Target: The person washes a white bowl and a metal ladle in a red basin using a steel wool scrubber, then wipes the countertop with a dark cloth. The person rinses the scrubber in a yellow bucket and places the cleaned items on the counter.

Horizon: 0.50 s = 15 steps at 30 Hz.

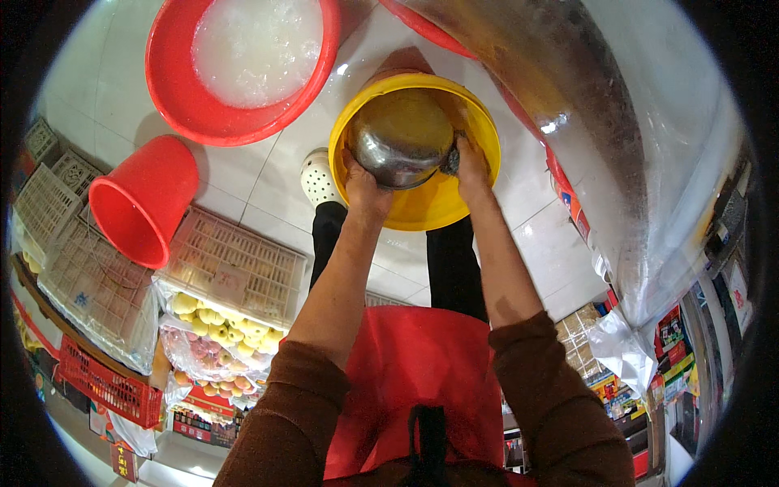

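Observation:
A shiny metal bowl [398,143] is tilted inside the mouth of a yellow plastic bucket [420,213]. My left hand [366,187] grips the bowl's near left edge, with part of the fingers hidden behind it. At the bowl's right side, my right hand [473,165] holds a dark scouring pad [451,159] against the metal. The pad looks like steel wool, and the fingers partly cover it. Both wrists reach over the bucket's near rim.
Soapy water fills part of a red basin [310,100] at upper left. A red bucket [146,195] lies tilted beside plastic crates [234,262]. Yellow fruit [225,322] sits below. Clear plastic sheeting [657,152] hangs at right. Tiled floor [274,170] lies around my feet.

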Each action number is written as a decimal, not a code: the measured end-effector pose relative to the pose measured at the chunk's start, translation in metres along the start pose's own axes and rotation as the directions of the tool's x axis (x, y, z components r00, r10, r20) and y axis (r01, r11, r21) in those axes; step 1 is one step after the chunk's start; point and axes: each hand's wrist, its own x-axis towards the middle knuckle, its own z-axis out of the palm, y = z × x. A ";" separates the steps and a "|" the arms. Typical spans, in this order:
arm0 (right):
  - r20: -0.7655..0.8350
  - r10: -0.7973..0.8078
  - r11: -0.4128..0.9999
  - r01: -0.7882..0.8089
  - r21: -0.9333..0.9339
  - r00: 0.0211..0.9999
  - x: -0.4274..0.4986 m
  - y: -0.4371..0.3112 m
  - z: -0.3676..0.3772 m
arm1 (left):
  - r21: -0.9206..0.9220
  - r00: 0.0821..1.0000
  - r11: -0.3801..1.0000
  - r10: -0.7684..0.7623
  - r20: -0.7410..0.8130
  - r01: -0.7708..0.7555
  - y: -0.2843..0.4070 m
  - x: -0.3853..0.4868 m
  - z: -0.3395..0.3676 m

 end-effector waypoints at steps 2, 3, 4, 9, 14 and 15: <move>0.097 0.172 0.971 -0.186 0.151 0.980 0.019 -0.002 -0.004 | 0.043 0.999 0.999 0.025 -0.027 -0.024 0.001 0.000 0.002; 0.131 0.263 0.944 -0.284 0.170 0.956 0.027 -0.004 -0.005 | 0.047 0.999 0.998 0.037 -0.027 -0.035 0.001 0.000 0.002; 0.184 0.313 0.916 -0.347 0.199 0.932 0.030 -0.004 -0.006 | 0.036 0.998 0.999 0.039 -0.058 -0.037 0.001 0.000 0.002; 0.122 0.198 0.967 -0.214 0.141 0.973 0.017 -0.004 -0.007 | 0.263 0.981 0.946 0.191 0.016 -0.189 0.004 -0.001 -0.003; -0.030 -0.101 0.925 0.083 -0.371 0.994 -0.052 -0.025 -0.017 | 0.222 0.986 0.967 0.144 -0.087 -0.122 0.003 0.010 0.000; -0.071 -0.258 0.871 0.200 -0.449 0.964 -0.078 -0.028 -0.017 | 0.171 0.989 0.982 0.099 -0.113 -0.079 0.001 0.014 0.003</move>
